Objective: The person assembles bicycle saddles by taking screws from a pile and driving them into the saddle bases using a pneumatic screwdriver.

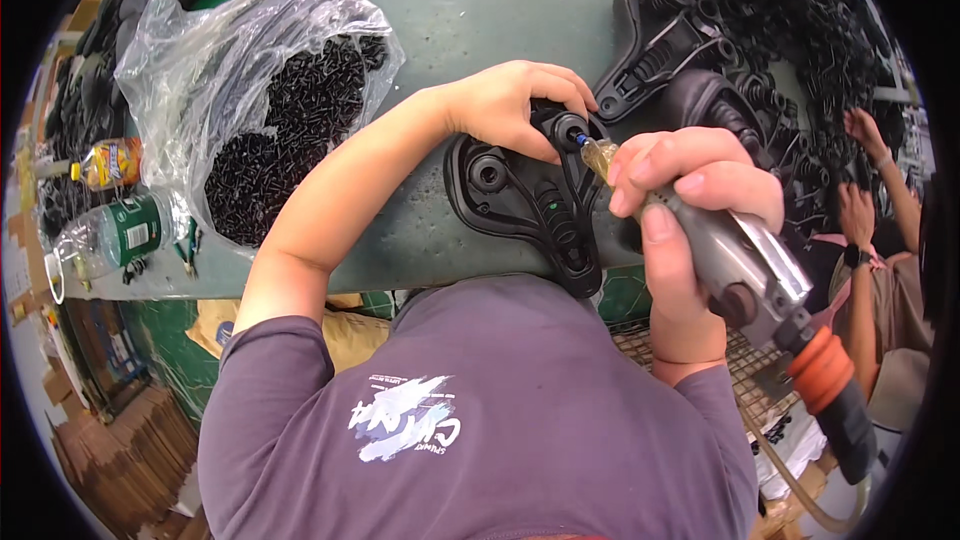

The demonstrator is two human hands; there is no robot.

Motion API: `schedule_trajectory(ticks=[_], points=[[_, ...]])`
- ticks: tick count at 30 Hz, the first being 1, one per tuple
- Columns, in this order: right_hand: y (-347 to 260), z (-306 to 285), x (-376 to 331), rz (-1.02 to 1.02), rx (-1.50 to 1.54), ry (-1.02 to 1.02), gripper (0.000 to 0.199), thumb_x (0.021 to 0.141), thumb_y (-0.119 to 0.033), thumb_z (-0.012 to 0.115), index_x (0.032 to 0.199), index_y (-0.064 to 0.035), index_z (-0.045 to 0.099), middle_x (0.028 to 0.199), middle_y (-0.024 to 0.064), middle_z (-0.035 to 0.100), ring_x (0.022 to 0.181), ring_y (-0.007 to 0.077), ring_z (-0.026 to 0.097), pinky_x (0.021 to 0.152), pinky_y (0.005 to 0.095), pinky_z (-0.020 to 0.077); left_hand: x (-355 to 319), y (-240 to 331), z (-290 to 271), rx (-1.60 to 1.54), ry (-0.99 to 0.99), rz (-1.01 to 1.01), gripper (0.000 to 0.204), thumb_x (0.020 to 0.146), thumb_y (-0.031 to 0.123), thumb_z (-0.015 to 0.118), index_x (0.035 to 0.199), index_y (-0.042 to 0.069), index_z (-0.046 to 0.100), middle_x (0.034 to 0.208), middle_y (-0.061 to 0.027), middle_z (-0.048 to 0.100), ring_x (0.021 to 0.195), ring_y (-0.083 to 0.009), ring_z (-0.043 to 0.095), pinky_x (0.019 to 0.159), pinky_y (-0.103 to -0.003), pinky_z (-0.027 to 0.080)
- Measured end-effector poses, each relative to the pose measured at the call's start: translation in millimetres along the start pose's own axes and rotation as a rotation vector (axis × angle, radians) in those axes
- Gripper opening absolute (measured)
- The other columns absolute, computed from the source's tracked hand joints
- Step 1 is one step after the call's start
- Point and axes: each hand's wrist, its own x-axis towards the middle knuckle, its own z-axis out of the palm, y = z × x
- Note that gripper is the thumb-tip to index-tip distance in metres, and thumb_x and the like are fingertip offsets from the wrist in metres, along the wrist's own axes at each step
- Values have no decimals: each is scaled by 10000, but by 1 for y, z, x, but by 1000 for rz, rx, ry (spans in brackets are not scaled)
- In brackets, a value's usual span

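Left hand (515,105) pins black plastic saddle base (535,205) flat on green table (470,10), fingers curled over its far end, grip closed on a round boss. Right hand (690,195) wraps air screwdriver (740,265), grip tight, amber-tipped bit (597,155) touching base just right of left fingers. Base sits near table edge, center. Clear bag of black screws (275,120) to left, bottles (120,200) far left. Pile of black parts (790,30) far right, w/ another person's hands (860,170) beside it.
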Motion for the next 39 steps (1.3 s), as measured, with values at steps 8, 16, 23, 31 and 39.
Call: schedule_trajectory(ticks=[8, 16, 23, 31, 39], points=[[40, 19, 8, -135, -33, -71, 329, 782, 111, 696, 1048, -42, 576, 903, 158, 715, 649, 186, 683, 614, 306, 599, -20, -1, 23, -76, 183, -37, 400, 693, 106, 901, 1002, 22, 663, 1293, -140, 682, 1208, -298, 663, 1037, -407, 530], [66, 9, 17, 46, 197, -42, 250, 876, 133, 607, 1054, -37, 562, 965, 154, 712, 750, 186, 692, 734, 347, 604, -18, -2, 27, -43, 204, -84, 368, 683, 125, 867, 975, 24, 667, 1216, -107, 704, 1127, -316, 681, 970, -407, 550], [4, -21, -15, -132, 241, 80, 362, 981, -58, 653, 1323, -88, 535, 1383, 270, 540, 780, 198, 646, 781, 415, 561, -36, 42, -5, 122, 204, -171, 409, 654, 84, 869, 1041, 41, 746, 1248, -126, 740, 1172, -307, 705, 1042, -404, 550], [0, -110, -112, 652, -167, 815, 264, 924, 52, 655, 1184, 25, 618, 1068, 189, 676, 654, 178, 645, 662, 328, 549, -100, 49, -182, 447, 1586, -173, 757, 838, 203, 949, 1389, -98, 526, 1281, -189, 649, 1146, -211, 658, 977, -303, 543], [31, -105, -130, 592, 276, 421, 238, 901, 83, 603, 1112, -9, 545, 1053, 208, 644, 651, 178, 630, 653, 359, 565, -147, 94, -44, 959, 270, -826, 213, 883, 196, 804, 955, 44, 674, 967, -137, 675, 936, -368, 689, 815, -464, 560]])
